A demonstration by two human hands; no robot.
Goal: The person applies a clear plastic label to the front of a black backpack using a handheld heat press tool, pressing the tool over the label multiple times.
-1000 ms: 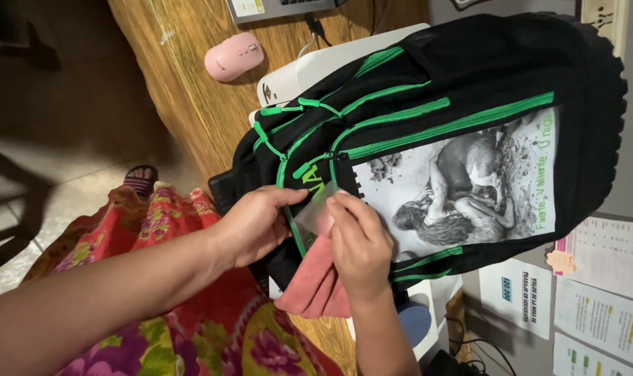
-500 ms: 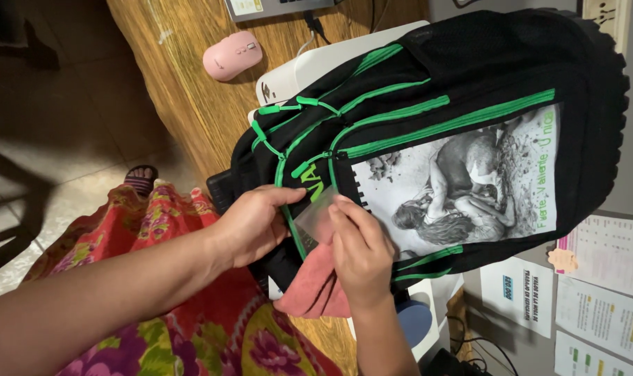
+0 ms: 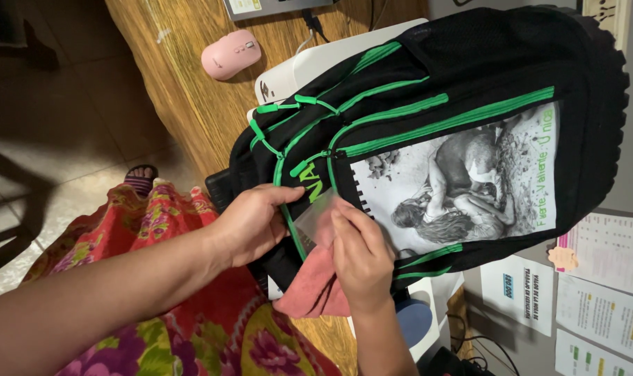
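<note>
Backpack (image 3: 469, 76): matt black woven cloth, mesh on top panel, green zip tape. Pink cloth (image 3: 316, 289): soft, matt. Bench (image 3: 184, 97): wood, visible grain, low sheen. Mouse (image 3: 231, 53): smooth pink plastic. Wall sheets (image 3: 602, 306): paper.

Black fabric backpack w/ green zips & a grey printed front panel (image 3: 428, 139) lay on the wooden bench (image 3: 191, 104). Left hand (image 3: 250, 223) gripped the pack's edge by a green zip. Right hand (image 3: 361, 254) pressed a pinkish-red cloth (image 3: 313, 289) against the pocket. Pink computer mouse (image 3: 231, 53) sat well apart, further up the bench.
</note>
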